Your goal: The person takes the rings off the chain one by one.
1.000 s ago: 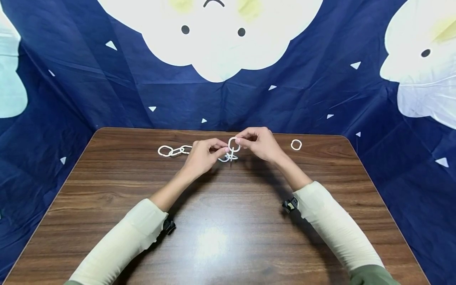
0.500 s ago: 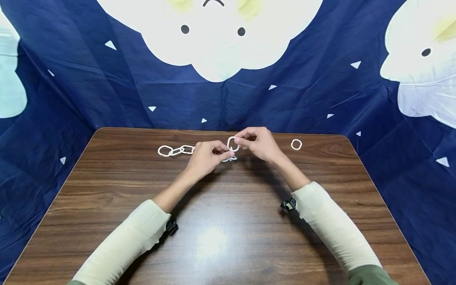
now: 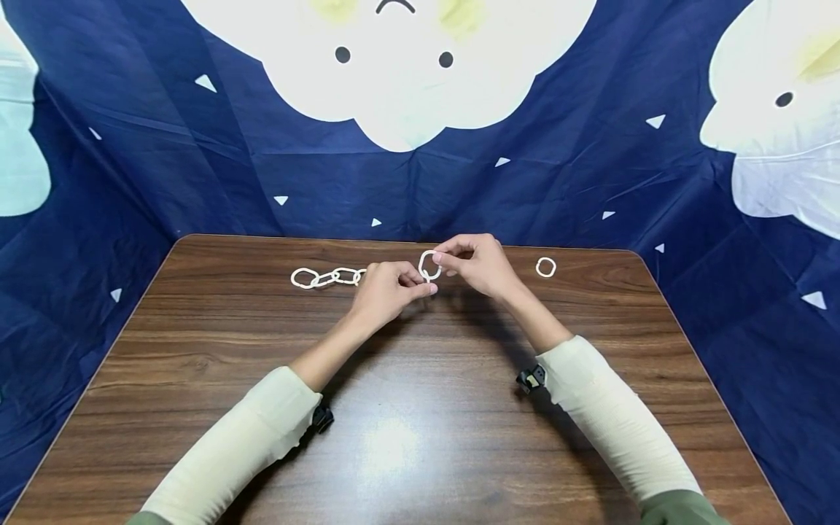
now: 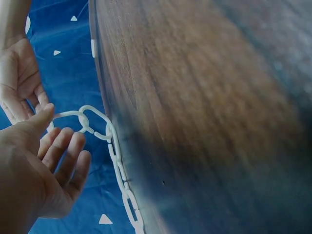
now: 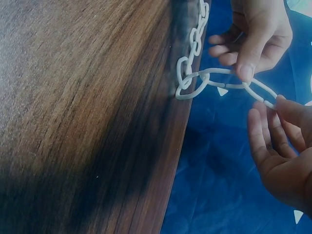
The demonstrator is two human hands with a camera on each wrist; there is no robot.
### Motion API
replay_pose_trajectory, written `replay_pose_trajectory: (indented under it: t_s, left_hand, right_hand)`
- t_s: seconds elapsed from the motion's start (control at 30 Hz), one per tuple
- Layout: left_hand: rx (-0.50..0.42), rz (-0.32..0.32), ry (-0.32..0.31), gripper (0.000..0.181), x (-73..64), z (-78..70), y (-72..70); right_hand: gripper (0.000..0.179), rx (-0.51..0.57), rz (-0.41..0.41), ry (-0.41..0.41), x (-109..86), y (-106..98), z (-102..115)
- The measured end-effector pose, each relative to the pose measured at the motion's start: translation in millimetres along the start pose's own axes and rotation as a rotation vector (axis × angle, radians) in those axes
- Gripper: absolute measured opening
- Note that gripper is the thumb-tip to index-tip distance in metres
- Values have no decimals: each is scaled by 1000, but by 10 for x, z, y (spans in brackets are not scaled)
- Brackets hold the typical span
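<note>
My right hand (image 3: 479, 266) pinches a white plastic chain link (image 5: 263, 85) between thumb and fingers and holds it upright above the table's far part. My left hand (image 3: 387, 292) pinches the neighbouring white link (image 5: 219, 71) right where the two meet; its thumb covers part of that joint. From there the white chain (image 4: 117, 161) runs down and lies along the tabletop, coming out left of the left hand in the head view. Small gaps show in the sides of several links. In the head view the left hand hides the chain's middle.
A single loose white link (image 3: 547, 258) lies on the brown wooden table (image 3: 420, 364), right of the right hand. Just behind the table's far edge hangs a blue cloth (image 3: 328, 175) with white clouds and triangles.
My left hand has shifted slightly right and toward me, its thumb now below the upright link, covering links that showed there before. The right hand has barely moved and keeps its pinch.
</note>
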State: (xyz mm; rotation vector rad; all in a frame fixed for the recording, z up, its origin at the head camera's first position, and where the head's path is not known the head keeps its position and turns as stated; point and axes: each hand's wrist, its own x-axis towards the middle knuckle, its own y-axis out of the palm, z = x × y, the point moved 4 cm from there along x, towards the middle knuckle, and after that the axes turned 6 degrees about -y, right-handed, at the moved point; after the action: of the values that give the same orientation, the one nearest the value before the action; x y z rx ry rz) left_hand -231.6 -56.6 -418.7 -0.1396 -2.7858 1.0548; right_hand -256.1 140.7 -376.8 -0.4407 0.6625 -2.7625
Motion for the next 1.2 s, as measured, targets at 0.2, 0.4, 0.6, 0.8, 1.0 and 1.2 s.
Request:
replay_pose_trajectory:
  t_s: [0.2, 0.4, 0.6, 0.8, 1.0, 1.2]
  left_hand:
    - [1, 9, 21, 13, 7, -2, 27]
    - [-3, 14, 31, 11, 1, 1, 14]
    - [5, 13, 27, 13, 7, 17, 3]
    - [6, 10, 13, 13, 18, 22, -21]
    - [-4, 18, 15, 12, 20, 3, -36]
    - [-27, 39, 31, 13, 9, -17, -40]
  right_hand:
    - [17, 22, -4, 12, -8, 4, -31]
    - [19, 81, -18, 41, -17, 2, -46]
    - [19, 178, -35, 100, -32, 9, -102]
    - [20, 231, -66, 147, -60, 29, -159]
    - [19, 238, -93, 200, -84, 61, -253]
    - [18, 272, -106, 251, -86, 127, -322]
